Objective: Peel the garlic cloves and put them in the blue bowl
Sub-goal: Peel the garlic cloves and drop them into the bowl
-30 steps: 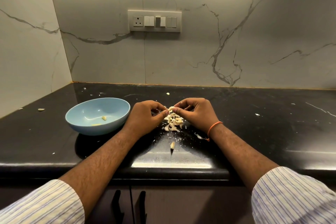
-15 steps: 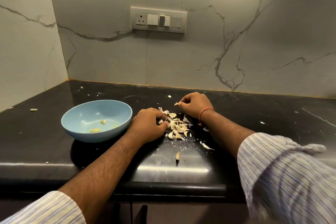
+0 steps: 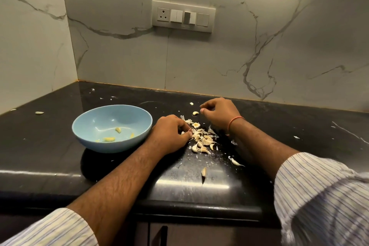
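At center frame, a person's left hand (image 3: 171, 133) pinches a papery bit at the garlic pile (image 3: 202, 140) on a black counter (image 3: 299, 142); the right hand (image 3: 218, 113), fingers curled, hovers just above-right, empty as far as shows. The blue bowl (image 3: 111, 128), center-left, holds a few peeled cloves (image 3: 118, 130).

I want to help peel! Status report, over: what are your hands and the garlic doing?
Left hand pinching at garlic pile; right hand curled, contents unclear. Few peeled cloves in blue bowl. Nothing blocking.

Blue bowl (image 3: 85, 126) blocks left; counter (image 3: 299, 126) free right.
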Demonstrator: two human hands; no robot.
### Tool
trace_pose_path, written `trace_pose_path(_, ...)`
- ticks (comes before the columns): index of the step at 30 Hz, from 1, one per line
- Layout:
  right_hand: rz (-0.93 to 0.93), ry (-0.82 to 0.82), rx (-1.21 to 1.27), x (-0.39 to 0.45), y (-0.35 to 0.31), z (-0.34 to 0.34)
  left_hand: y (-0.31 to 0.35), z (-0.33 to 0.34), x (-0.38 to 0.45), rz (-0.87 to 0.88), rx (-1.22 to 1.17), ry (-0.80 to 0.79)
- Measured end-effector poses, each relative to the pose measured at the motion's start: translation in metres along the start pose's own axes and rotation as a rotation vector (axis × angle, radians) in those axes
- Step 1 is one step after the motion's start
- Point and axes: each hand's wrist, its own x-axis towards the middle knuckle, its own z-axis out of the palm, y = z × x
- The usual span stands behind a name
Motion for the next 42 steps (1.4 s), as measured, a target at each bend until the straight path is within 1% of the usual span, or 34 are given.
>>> trace_pose_path(3,-0.103,-0.149,0.013,-0.027,-0.003,-0.004,0.000,-0.001,0.000,-0.005,0.001,0.003)
trace_pose_path(5,-0.143,-0.198,0.031,-0.045,-0.002,-0.004,0.002,-0.001,-0.001,-0.001,0.006,0.006)
trace_pose_path(7,-0.165,-0.155,0.104,-0.059,0.000,-0.004,0.003,-0.003,-0.002,-0.002,-0.003,-0.001)
trace_pose_path(10,-0.191,-0.007,0.212,-0.077,0.003,-0.013,0.005,-0.006,-0.002,-0.009,-0.010,-0.026)
trace_pose_path(12,-0.192,0.041,0.294,-0.084,0.006,-0.022,0.006,-0.008,-0.002,-0.011,-0.024,-0.044)
trace_pose_path(14,-0.208,0.018,0.325,-0.090,0.008,-0.028,0.006,-0.008,-0.003,0.003,-0.057,-0.056)
trace_pose_path(17,-0.249,-0.061,0.302,-0.092,0.010,-0.029,0.007,-0.007,-0.006,0.038,-0.137,-0.036)
trace_pose_path(20,-0.248,-0.159,0.249,-0.090,0.014,-0.025,0.008,-0.006,-0.009,0.075,-0.154,-0.020)
trace_pose_path(23,-0.235,-0.199,0.235,-0.088,0.018,-0.019,0.008,-0.007,-0.011,0.119,-0.170,-0.023)
trace_pose_path(27,-0.249,-0.171,0.236,-0.088,0.020,-0.017,0.007,-0.006,-0.012,0.172,-0.193,-0.069)
trace_pose_path(34,-0.331,-0.041,0.258,-0.089,0.015,-0.021,0.012,-0.009,-0.015,0.255,-0.219,-0.053)
trace_pose_path(38,-0.324,-0.012,0.281,-0.089,0.014,-0.019,0.014,-0.011,-0.016,0.259,-0.239,-0.045)
trace_pose_path(42,-0.264,-0.034,0.393,-0.091,0.011,-0.017,0.016,-0.011,-0.017,0.271,-0.231,-0.012)
